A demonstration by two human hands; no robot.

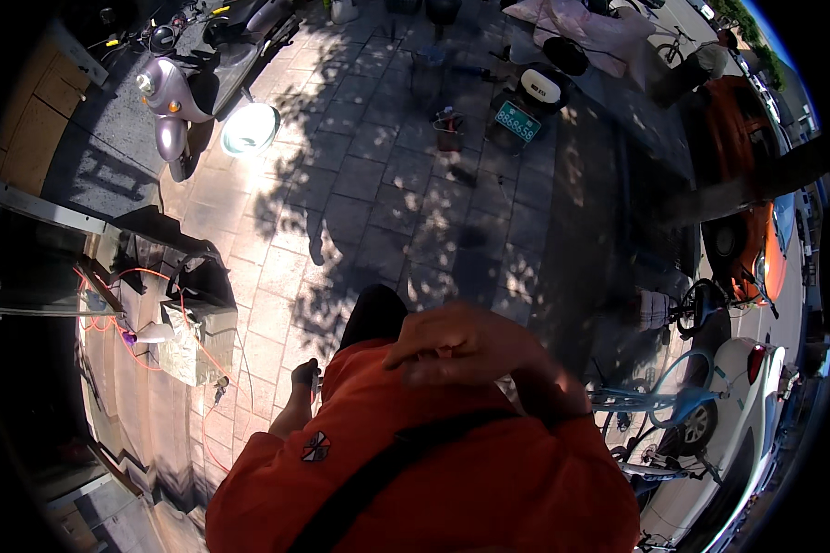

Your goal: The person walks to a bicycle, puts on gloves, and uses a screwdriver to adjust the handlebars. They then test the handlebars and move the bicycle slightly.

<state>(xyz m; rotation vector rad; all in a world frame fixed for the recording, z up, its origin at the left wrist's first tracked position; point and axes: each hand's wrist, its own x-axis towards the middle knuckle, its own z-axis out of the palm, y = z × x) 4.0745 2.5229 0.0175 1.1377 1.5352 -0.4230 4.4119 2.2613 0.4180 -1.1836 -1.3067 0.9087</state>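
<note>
My right hand (466, 343) is raised in front of my orange shirt (406, 470), its fingers loosely bent and a gap showing between fingers and thumb. Nothing can be seen in it. Lower on the left, my left hand (305, 372) hangs beside my body and looks dark in shadow. A thin pale and red sliver shows at its edge, but its fingers cannot be made out. A black strap (406, 442) crosses my chest, and one dark-clad leg (375, 311) reaches forward over the paving.
Ahead, a scooter (180, 101) stands near a pale basin (249, 129). A stool-like item with a green plate (516, 121) and small tools (448, 124) lie farther off. Left are steps (124, 405), a box (198, 346) and an orange cord (214, 343). Bicycles (655, 405) and cars (747, 203) line the right.
</note>
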